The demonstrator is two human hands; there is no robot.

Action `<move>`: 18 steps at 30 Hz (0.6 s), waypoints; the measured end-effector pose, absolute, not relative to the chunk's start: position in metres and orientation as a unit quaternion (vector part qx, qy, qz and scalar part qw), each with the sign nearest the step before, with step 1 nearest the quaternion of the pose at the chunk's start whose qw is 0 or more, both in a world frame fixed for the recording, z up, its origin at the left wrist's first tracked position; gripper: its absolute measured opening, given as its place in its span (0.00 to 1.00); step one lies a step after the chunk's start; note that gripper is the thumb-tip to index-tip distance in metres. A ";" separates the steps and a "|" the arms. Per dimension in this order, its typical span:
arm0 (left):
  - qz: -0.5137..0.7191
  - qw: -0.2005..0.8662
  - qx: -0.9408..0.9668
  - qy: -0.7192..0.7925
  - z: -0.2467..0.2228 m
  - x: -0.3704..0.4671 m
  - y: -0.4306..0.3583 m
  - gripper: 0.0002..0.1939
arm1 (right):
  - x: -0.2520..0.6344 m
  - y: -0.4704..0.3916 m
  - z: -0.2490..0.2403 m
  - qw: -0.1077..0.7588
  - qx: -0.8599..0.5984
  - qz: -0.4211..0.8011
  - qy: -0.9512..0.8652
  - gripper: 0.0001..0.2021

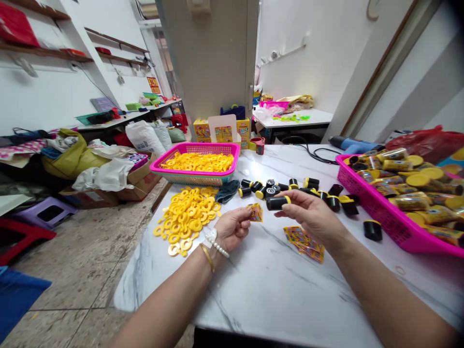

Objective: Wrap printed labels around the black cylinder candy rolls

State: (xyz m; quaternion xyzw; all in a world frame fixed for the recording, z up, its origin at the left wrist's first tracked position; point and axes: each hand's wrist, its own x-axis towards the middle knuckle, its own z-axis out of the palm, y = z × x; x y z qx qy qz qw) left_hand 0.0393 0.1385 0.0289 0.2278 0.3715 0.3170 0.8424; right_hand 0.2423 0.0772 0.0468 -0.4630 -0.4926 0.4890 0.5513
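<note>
Yellow ring pieces point(186, 212): heaped loose on the tabletop point(253, 295), in front of the pink-rimmed basket point(195, 177) (itself filled with similar yellow pieces).
Dark cloth point(227, 191): crumpled just beside the heap, near the basket.
Left hand point(232, 227): fingers curled in, thumb and fingertips pinching a small printed label point(255, 212) (a pearl bracelet and gold bangle circle this wrist).
Right hand point(304, 212): partly open, thumb and fingers closed on a black cylinder point(276, 203) with a yellow end, held near the label.
Stacked labels point(305, 243): fanned on the tabletop below the right hand.
Black-and-yellow cylinders point(333, 203): scattered behind and beside that hand.
Pink basket point(393, 212): far right, piled with wrapped cylinders point(409, 200).
</note>
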 end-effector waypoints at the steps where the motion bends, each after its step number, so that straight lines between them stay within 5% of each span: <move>1: 0.316 0.847 0.225 0.364 0.028 0.039 0.138 0.04 | 0.237 0.078 0.043 0.542 -0.467 0.495 -0.493 0.15; 18: 0.326 0.856 0.229 0.329 0.023 0.040 0.137 0.03 | 0.218 0.070 0.025 0.504 -0.546 0.292 -0.602 0.11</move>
